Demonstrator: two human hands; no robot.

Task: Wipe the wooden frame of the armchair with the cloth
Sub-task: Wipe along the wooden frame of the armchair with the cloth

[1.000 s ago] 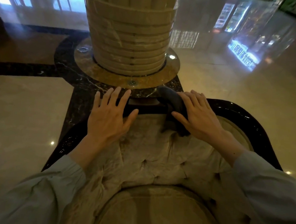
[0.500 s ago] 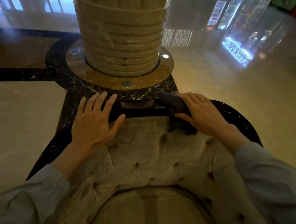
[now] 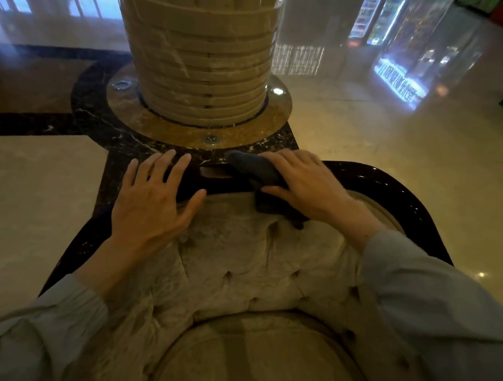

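The armchair's glossy dark wooden frame (image 3: 397, 192) curves around a beige tufted backrest (image 3: 252, 267). A dark grey cloth (image 3: 258, 169) is draped over the top rail, right of centre, one end hanging onto the upholstery. My right hand (image 3: 306, 186) presses on the cloth with fingers over it and thumb against its lower side. My left hand (image 3: 154, 199) lies flat on the top rail and backrest to the left, fingers spread, holding nothing.
A wide ribbed marble column (image 3: 195, 62) rises just behind the chair on a brown ring and dark marble base (image 3: 97, 120). Polished beige floor (image 3: 402, 137) surrounds the chair. The round seat cushion (image 3: 258, 366) is below me.
My right hand slid the cloth a short way right along the top rail. My left hand stayed flat on the rail. The head view shifted slightly.
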